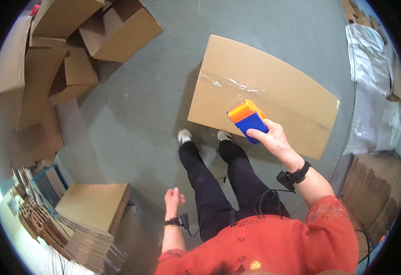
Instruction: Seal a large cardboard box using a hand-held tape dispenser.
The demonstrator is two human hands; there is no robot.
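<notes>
My right hand (277, 140) is wrapped round an orange and blue tape dispenser (251, 123), its orange end pointing away to the upper left. Beneath it a large closed cardboard box (273, 82) lies on the floor in front of my feet, with shiny clear tape along the middle of its top. How far the dispenser is above the box is hard to tell. My left hand (174, 200) hangs low beside my left leg, fingers loosely curled with nothing visible in them. Black straps with small devices sit on both wrists, cables trailing from them.
Open cardboard boxes (120, 34) are piled at the far left. Flattened cardboard (92, 208) is stacked at the near left, beside a bundle of brown slats (40, 224). On the right lie white plastic wrapping (370, 59) and more cardboard (370, 188). Grey floor (136, 105) lies between.
</notes>
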